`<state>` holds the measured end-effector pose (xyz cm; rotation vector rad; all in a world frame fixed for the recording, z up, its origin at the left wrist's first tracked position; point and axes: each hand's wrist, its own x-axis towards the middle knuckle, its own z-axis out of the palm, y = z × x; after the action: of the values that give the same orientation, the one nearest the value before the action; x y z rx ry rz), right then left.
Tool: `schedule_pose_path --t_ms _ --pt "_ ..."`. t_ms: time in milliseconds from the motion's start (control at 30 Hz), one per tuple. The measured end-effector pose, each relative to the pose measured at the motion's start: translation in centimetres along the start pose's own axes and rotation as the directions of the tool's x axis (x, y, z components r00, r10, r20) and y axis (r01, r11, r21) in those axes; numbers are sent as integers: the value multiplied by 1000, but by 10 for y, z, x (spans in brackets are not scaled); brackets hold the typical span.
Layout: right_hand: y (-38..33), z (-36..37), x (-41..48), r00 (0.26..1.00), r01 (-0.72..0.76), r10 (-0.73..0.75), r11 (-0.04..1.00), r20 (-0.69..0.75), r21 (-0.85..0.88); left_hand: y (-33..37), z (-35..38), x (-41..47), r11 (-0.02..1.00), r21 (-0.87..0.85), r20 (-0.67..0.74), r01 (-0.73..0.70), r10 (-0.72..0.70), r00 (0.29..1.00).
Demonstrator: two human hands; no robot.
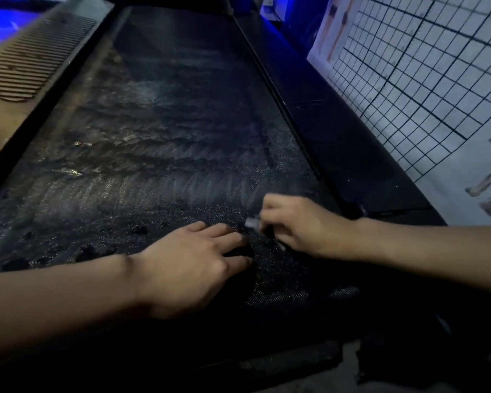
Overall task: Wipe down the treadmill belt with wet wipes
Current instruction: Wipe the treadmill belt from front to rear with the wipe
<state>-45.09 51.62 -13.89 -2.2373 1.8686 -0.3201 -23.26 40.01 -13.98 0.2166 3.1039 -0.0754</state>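
Wet streaks are seen over the belt [159, 123] toward 12 o'clock; the near end seems still to do. At 6 the left hand [193, 259] is laid flat, fingers straight; at 4 a pale scrap [253, 222], probably a wipe, is pinched in the right hand [298, 225].

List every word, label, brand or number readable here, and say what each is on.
Nothing reads clearly.
Wall poster: small caption above the leg drawings, too blurred to read; tiny grid marks, too small.
Treadmill belt: no print visible.
Pale item pinched in the right hand: no legible label.
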Motion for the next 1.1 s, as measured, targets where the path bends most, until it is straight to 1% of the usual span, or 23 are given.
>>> schedule_pose_path --t_ms 67,100,167,200,233,267,333,367,400,500,533,567,667,700,733,833,867,900,933,1000,1033,1067,1100 --pt "-10 -2 -2 992 72 -76 997 100 42 -4 -1 -3 1000 -3 -20 22 -22 1000" --pt "-4 -4 2 995 63 -65 998 75 29 -5 -3 -5 999 -7 -27 32 -32 999" --pt "15 -6 14 995 -42 42 999 -88 6 -8 -3 -7 999 -20 -32 39 -40 999" --pt "18 -4 19 987 -87 86 996 -137 -2 -7 -3 -8 999 -25 -36 42 -43 998" --pt "15 0 21 984 -86 83 996 -156 -12 -7 -3 -9 999 -25 -37 46 -47 998" --pt "4 4 22 990 -36 34 999 -136 -10 -7 -3 -10 998 -24 -36 49 -50 998" --pt "-18 12 17 994 106 -106 993 -3 43 -10 -5 -15 998 -42 -46 54 -56 997" --pt "-23 12 16 987 149 -151 987 46 56 -12 -7 -19 997 -52 -60 58 -61 996" --pt "-20 9 20 986 155 -158 987 47 49 -14 -8 -23 996 -57 -71 67 -71 995" --pt "4 6 39 984 -9 13 1000 -177 22 -19 -11 -34 992 -55 -77 110 -114 991" --pt "4 9 43 975 -51 52 999 -215 9 -19 -11 -37 991 -54 -74 122 -125 989" --pt "-2 13 45 975 -44 43 999 -218 3 -20 -11 -39 990 -53 -66 132 -135 989" --pt "-31 19 40 992 121 -119 990 -37 72 -23 -10 -48 984 -48 -41 173 -175 984" --pt "-33 17 40 989 148 -149 985 6 87 -25 -10 -51 982 -49 -33 184 -186 982" --pt "-29 15 45 988 151 -152 984 3 91 -26 -10 -54 980 -53 -26 194 -195 980" --pt "-14 14 62 983 31 -15 996 -183 84 -31 -10 -58 972 -58 2 226 -226 974" --pt "-18 16 64 977 23 -7 997 -212 72 -32 -10 -60 971 -63 2 232 -233 973" --pt "-26 18 63 981 51 -36 996 -191 72 -33 -11 -63 970 -73 -12 234 -235 972" --pt "-37 21 59 988 105 -93 990 -126 93 -34 -11 -66 968 -84 -29 237 -240 970" --pt "-52 22 51 977 194 -205 966 49 173 -39 -10 -73 963 -80 -33 257 -261 965" --pt "-50 20 54 971 216 -230 962 65 170 -41 -10 -75 959 -75 -23 274 -277 961" --pt "-43 19 61 975 218 -223 965 19 148 -43 -9 -77 954 -69 -7 291 -292 956" --pt "-33 18 71 982 180 -172 975 -72 132 -44 -9 -79 952 -62 4 298 -299 954"
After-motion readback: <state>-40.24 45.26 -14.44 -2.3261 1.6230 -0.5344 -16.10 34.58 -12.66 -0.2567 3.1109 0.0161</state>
